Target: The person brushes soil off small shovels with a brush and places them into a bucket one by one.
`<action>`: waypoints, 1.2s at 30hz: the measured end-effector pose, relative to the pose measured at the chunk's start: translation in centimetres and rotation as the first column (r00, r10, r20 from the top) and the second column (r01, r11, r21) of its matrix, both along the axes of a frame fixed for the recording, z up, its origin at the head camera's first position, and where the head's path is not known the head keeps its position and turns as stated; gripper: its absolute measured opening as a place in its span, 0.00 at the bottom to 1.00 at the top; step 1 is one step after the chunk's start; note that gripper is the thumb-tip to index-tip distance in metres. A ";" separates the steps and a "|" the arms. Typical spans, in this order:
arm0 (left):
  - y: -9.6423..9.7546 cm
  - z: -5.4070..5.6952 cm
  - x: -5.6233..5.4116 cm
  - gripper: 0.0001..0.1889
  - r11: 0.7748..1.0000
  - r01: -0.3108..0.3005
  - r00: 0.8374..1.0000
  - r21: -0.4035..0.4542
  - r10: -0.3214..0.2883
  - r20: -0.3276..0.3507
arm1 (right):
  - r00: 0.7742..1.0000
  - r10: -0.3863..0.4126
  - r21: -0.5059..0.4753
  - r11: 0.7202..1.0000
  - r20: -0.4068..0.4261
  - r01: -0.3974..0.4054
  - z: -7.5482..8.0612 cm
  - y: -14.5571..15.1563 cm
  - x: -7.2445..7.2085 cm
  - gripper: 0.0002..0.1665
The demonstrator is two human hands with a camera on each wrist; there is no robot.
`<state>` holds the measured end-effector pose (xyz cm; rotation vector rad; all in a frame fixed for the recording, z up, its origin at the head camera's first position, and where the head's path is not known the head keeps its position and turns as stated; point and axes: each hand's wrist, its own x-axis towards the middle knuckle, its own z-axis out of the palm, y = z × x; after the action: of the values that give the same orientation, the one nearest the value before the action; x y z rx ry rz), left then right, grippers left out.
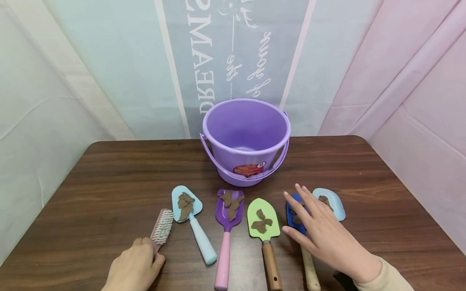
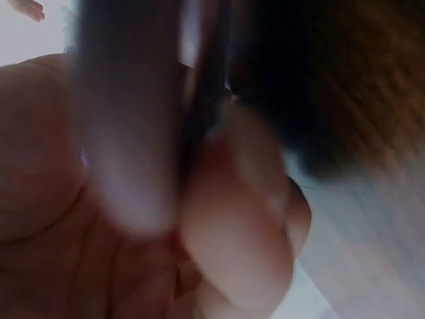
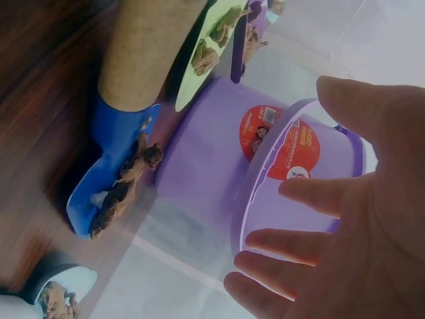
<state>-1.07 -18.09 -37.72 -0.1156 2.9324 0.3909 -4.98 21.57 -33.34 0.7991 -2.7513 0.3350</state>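
In the head view my left hand [image 1: 132, 262] grips a scrub brush [image 1: 163, 226] by its pinkish handle, its white bristles facing right. The left wrist view is dark and blurred, with fingers [image 2: 232, 219] curled around the handle. With fingers spread, my right hand [image 1: 324, 230] hovers over a blue trowel [image 1: 293, 216] with a pale wooden handle, partly covering it. Brown clumps [image 3: 123, 193] lie on the blue blade. Just beyond that hand is a light blue scoop [image 1: 338, 208], its handle hidden. The right wrist view shows nothing in the spread right hand.
A purple bucket [image 1: 225, 141] stands at the table's back, its handle hanging down in front. Between my hands lie a light blue trowel [image 1: 204, 240], a purple trowel [image 1: 223, 258] with a pink handle and a green trowel [image 1: 273, 230], all bearing brown clumps. Fabric hangs behind.
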 end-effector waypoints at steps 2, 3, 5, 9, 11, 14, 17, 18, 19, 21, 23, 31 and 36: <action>0.0 0.0 0.0 0.10 1.000 0.010 1.000 -0.005 -0.010 0.004 | 1.000 -0.005 -0.003 1.000 0.005 0.005 -0.1 0.2 0.1 0.42; -0.1 -0.1 0.0 0.10 1.000 0.016 1.000 -0.009 -0.016 0.015 | 1.000 -0.007 -0.006 1.000 0.007 0.007 -0.2 0.2 0.1 0.42; -0.1 -0.1 0.0 0.10 1.000 0.024 0.999 -0.014 -0.023 0.041 | 1.000 -0.011 -0.011 1.000 0.014 0.011 -0.3 0.4 0.2 0.42; -0.1 0.1 0.0 0.11 1.000 0.022 0.994 -0.014 -0.020 0.104 | 1.000 -0.013 -0.017 1.000 0.019 0.013 -0.5 0.9 0.4 0.41; -0.1 0.4 -0.1 0.13 1.000 0.016 0.993 -0.013 -0.014 0.120 | 1.000 -0.013 -0.023 1.000 0.023 0.013 -0.6 1.1 0.5 0.41; -0.2 0.9 -0.2 0.21 1.000 0.018 0.993 -0.011 -0.017 0.117 | 1.000 -0.012 -0.039 0.999 0.027 0.013 -0.7 1.4 0.7 0.41; -0.1 1.7 -0.3 0.17 1.000 0.001 0.997 0.007 -0.001 0.071 | 1.000 -0.013 -0.048 0.999 0.027 0.014 -0.8 1.7 1.0 0.42; 0.0 2.0 -0.3 0.15 1.000 -0.005 0.999 0.016 0.005 0.048 | 1.000 -0.015 -0.048 0.999 0.028 0.016 -0.8 1.8 1.0 0.42; 0.1 2.2 -0.2 0.13 1.000 -0.012 1.000 0.028 0.011 0.028 | 0.999 -0.019 -0.048 0.999 0.035 0.021 -0.9 1.8 1.1 0.43; 0.4 2.6 -0.1 0.11 0.998 -0.023 1.000 0.053 0.024 -0.017 | 0.999 -0.029 -0.043 0.999 0.044 0.030 -0.9 1.9 1.2 0.44; 0.7 2.8 0.0 0.12 0.997 -0.022 0.997 0.073 0.027 -0.066 | 0.998 -0.039 -0.041 0.998 0.050 0.041 -1.0 2.0 1.3 0.44; 1.6 3.0 0.1 0.10 0.996 0.013 0.972 0.085 0.008 -0.233 | 0.996 -0.094 -0.025 0.995 0.004 0.094 -1.7 2.9 1.8 0.41; 1.8 3.0 0.1 0.10 0.997 0.023 0.972 0.078 -0.004 -0.236 | 0.988 -0.157 -0.006 0.988 0.008 0.157 -1.9 3.7 2.3 0.42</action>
<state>-0.94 -16.25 -34.74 -0.0401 3.1422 0.5562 -2.68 25.28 -35.28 0.5756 -2.7962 0.3147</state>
